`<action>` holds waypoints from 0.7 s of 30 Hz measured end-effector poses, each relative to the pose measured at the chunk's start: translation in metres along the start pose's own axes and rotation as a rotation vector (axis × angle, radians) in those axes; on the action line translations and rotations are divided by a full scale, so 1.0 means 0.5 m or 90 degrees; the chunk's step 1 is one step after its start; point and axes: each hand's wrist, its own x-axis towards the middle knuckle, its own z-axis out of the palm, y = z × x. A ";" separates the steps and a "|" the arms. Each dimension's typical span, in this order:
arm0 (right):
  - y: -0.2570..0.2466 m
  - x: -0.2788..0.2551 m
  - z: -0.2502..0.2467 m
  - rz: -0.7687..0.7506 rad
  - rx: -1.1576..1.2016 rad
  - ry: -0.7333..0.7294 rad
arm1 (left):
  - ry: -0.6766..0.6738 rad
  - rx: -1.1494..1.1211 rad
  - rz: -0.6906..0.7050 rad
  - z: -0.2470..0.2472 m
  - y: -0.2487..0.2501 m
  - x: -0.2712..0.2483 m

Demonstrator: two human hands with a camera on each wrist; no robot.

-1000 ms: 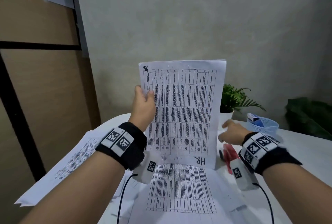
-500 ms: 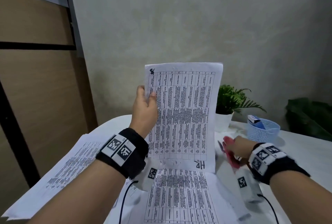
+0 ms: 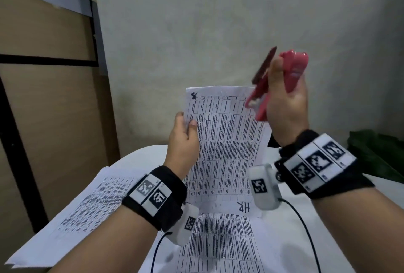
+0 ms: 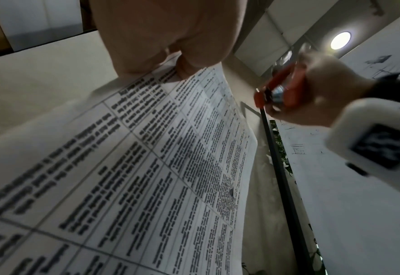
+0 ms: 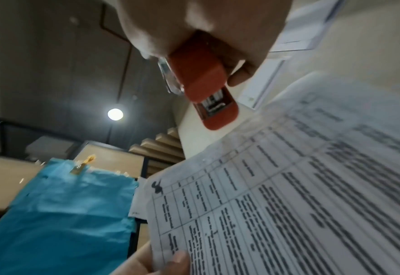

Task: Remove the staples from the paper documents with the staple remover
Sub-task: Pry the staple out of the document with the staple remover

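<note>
My left hand pinches the left edge of a printed table document and holds it upright above the table. The sheet also fills the left wrist view and the right wrist view. My right hand grips a red staple remover, raised beside the document's top right corner. The tool's metal end points toward the sheet's top edge without touching it. A dark mark sits at the top left corner of the page.
More printed sheets lie on the white table: a stack at the left and a page beneath the held one. Green leaves show at the right edge. A grey wall stands behind.
My right hand picked the red staple remover up from the table and lifted it to the document's top right corner. The left hand kept holding the sheet upright.
</note>
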 end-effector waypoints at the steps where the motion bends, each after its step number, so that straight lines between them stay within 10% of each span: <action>1: -0.012 -0.001 0.019 -0.058 0.008 -0.004 | -0.001 0.003 0.010 -0.001 0.002 -0.003; 6: -0.024 0.013 0.081 -0.177 -0.043 -0.005 | 0.001 0.001 0.050 -0.001 0.009 -0.015; 21: 0.029 0.020 0.128 -0.095 -0.036 0.021 | 0.000 0.024 0.145 -0.001 -0.003 -0.046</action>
